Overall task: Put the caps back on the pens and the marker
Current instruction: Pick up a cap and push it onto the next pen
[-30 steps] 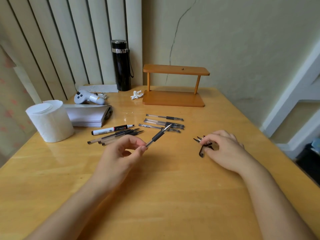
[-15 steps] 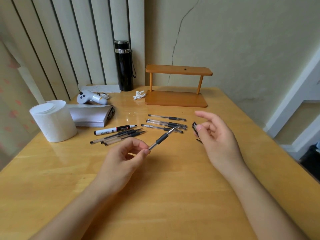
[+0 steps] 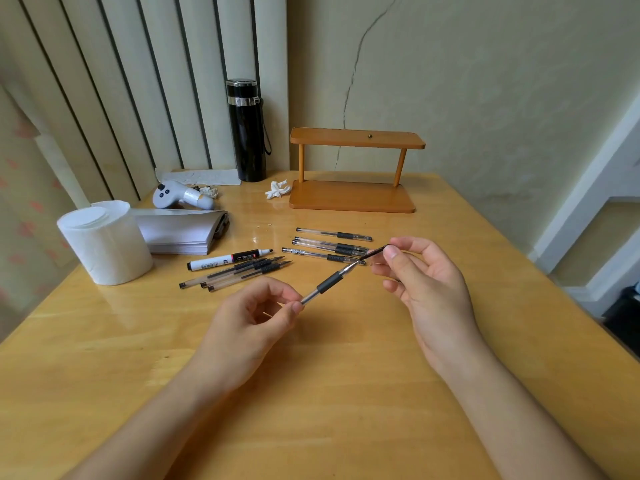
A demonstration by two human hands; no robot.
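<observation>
Head camera looks down at a table [image 3: 346,393]. In front of the small wooden shelf [image 3: 351,197], the left hand [image 3: 252,317] pinches the back end of a clear gel pen [image 3: 325,284]. The right hand [image 3: 426,282] pinches a black cap [image 3: 375,252] right at the pen's tip. Other pens [image 3: 332,245] and an open marker [image 3: 225,260] lie nearer the shelf.

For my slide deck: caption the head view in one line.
The left hand pinches a pen while the right hand holds a black cap at its tip.
</observation>
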